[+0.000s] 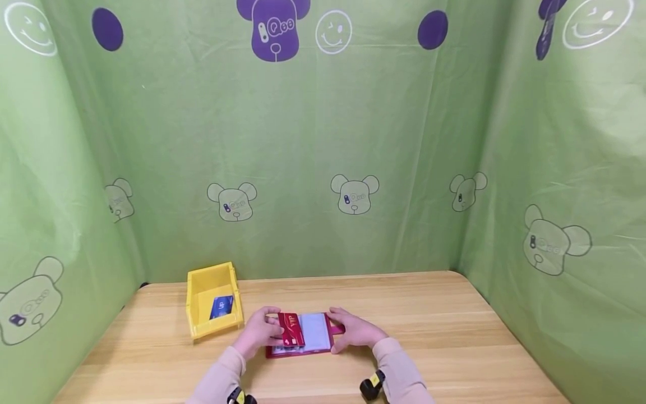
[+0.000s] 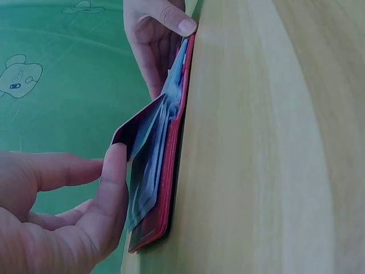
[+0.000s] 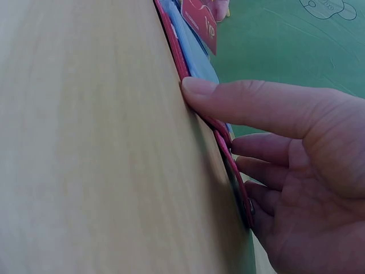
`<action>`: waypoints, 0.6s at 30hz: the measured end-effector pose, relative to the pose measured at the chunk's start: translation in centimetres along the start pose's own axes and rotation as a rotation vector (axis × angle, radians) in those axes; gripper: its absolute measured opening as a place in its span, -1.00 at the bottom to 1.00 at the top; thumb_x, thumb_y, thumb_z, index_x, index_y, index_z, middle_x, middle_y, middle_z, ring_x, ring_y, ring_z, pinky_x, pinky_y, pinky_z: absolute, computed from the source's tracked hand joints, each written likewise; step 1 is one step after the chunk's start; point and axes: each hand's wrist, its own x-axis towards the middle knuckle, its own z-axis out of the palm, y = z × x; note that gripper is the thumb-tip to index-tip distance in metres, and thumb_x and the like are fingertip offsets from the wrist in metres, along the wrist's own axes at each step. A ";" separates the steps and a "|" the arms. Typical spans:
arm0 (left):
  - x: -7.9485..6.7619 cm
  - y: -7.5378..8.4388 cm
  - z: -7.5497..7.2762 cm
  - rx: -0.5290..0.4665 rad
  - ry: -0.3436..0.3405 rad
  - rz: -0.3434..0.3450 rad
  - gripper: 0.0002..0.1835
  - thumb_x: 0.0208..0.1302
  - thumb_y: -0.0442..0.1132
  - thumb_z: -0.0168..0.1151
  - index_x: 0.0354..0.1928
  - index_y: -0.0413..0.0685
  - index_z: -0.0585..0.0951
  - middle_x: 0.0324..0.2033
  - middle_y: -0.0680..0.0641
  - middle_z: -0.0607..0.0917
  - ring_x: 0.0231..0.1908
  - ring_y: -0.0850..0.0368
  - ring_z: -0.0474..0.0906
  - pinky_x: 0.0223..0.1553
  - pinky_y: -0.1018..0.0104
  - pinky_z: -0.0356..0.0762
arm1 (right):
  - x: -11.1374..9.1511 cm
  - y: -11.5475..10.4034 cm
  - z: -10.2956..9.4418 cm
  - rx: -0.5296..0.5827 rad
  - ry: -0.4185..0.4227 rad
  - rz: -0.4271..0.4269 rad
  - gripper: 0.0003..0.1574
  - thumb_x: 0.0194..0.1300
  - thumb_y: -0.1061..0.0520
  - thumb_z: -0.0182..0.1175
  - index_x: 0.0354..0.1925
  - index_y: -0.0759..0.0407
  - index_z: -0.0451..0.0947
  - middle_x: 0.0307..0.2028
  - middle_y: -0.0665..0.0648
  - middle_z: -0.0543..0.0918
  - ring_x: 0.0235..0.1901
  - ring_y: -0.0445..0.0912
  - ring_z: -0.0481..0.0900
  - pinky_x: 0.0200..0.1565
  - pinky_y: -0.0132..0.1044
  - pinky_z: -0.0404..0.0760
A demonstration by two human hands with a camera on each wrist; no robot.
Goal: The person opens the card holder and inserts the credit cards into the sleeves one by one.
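A small red card holder (image 1: 315, 332) lies unfolded on the table, with clear plastic sleeves inside. My left hand (image 1: 261, 332) pinches a red VIP card (image 1: 291, 329) by its left edge. In the left wrist view, this card (image 2: 136, 127) tilts up from the sleeves, its far end close against them; whether that end is inside one I cannot tell. At the holder's right edge, my right hand (image 1: 355, 330) grips the cover, thumb on the near side and fingers at the far side. The strap with a metal snap (image 3: 252, 206) sticks out under its palm.
A yellow bin (image 1: 198, 303) stands at the back left of the table, with a blue card (image 1: 222, 307) inside it. Green printed curtains (image 1: 303, 140) enclose the wooden table (image 1: 429, 314) at the back and both sides.
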 end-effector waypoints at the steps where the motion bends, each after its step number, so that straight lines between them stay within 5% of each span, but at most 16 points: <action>1: 0.0 0.0 0.0 0.009 0.000 -0.002 -0.37 0.13 -0.60 0.13 0.29 -0.47 0.27 -0.27 -0.22 0.53 -0.39 0.06 0.58 -0.38 0.21 0.75 | 0.0 0.0 0.0 0.001 0.000 0.002 0.20 -0.19 0.15 0.50 0.41 0.30 0.21 0.49 0.32 0.10 0.47 0.33 0.00 0.43 0.33 0.00; 18: 1.1 0.8 0.1 0.212 -0.037 -0.016 -0.38 0.05 -0.59 0.09 0.27 -0.49 0.36 -0.16 -0.36 0.64 -0.44 0.08 0.61 -0.44 0.29 0.71 | -0.3 -0.1 -0.1 -0.003 -0.007 -0.022 0.21 -0.20 0.16 0.49 0.41 0.32 0.20 0.49 0.34 0.10 0.47 0.34 0.00 0.44 0.32 -0.01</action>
